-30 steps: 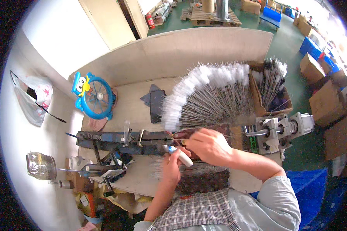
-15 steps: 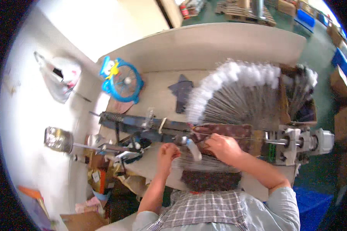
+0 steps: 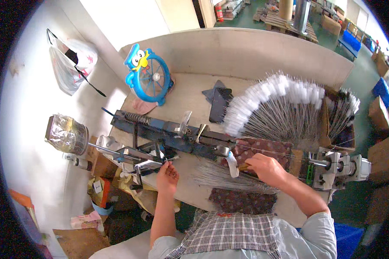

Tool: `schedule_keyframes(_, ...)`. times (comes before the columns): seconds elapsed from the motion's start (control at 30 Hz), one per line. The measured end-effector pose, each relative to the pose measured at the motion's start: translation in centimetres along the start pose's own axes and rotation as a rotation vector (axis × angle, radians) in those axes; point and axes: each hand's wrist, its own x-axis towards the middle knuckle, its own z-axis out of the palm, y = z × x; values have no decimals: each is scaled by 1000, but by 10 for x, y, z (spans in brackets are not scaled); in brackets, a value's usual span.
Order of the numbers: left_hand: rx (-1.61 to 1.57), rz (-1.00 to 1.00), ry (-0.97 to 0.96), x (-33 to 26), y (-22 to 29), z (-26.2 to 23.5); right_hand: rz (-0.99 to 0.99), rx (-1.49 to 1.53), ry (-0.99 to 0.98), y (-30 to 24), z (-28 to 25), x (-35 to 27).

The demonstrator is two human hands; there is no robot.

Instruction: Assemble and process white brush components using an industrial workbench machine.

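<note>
Bench [image 3: 188,96] was cluttered. Via head cam, I saw R hand [image 3: 266,169] curled round a small brownish piece [image 3: 245,166], beside the white handle [image 3: 232,165]. L hand [image 3: 168,178], fingers narrow, was at the dark metal frame [image 3: 138,157]; couldn't tell if gripping. Step looked like L-hand work there; next move prob. called for fine fingertip control.

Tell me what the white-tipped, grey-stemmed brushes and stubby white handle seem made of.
White-tipped, grey-stemmed brushes: stems probably metal wire, thin and dull grey; fuzzy tips likely synthetic bristle, fibre uncertain. Stubby white handle: perhaps smooth plastic, given its even, pale surface.
</note>
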Motion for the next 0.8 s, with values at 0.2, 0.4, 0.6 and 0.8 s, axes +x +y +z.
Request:
schedule_keyframes(0.2, 80, 287, -213, -13, -35, 23, -70, -81, 111, -12, -32, -7)
schedule_keyframes(0.4, 264, -50, -609, -109, -97, 147, 54, -125, 382, -3, -66, -4)
schedule_keyframes(0.6, 355, 64, -691, -96, -133, 180, 184, 207, 365, 14, -70, -24)
schedule_keyframes(0.8, 439, 137, -696, -97, -144, 186, 292, 407, 269, 21, -81, -29)
